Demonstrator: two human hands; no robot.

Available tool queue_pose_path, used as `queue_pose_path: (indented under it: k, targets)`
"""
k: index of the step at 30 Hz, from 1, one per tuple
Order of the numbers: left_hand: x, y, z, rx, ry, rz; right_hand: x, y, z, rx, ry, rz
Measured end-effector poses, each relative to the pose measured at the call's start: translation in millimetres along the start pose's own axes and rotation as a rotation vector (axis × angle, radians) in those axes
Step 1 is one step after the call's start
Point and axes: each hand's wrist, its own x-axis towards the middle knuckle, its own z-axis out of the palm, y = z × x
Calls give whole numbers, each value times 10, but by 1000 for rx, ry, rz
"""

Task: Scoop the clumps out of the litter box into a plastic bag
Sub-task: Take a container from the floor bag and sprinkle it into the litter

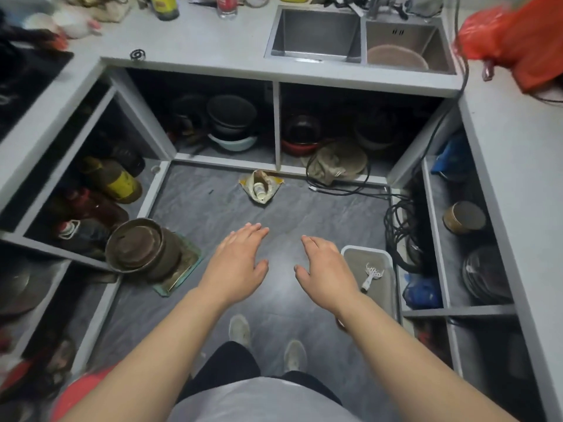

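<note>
Floor [274, 208]: dark grey, marbled with paler streaks. Desk [213, 41]: plain light grey. Litter box [391, 263]: white rim, grey-brown litter. Scoop [372, 274]: white. Bag [518, 41] on the desk: bright orange-red. Cables [399, 226]: black. Shoes [239, 330]: off-white. Trousers [225, 367]: black.

My right forearm covers the near left corner of the litter box [384, 287]. The red plastic bag [518, 41] is blurred and runs off the top right edge. The pots [231, 117] under the counter sit in shadow, too dark to tell apart.
</note>
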Motion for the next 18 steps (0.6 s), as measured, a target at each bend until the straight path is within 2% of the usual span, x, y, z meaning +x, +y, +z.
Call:
queue_pose_path:
  k: [12,18]
  targets:
    - [1082,-1063,-471,-78,-56,-6,1384,-683,-97,-23,4,92]
    - [1520,-1376,-643,-98,-90,5,1867,-865,-144,-15,14,126]
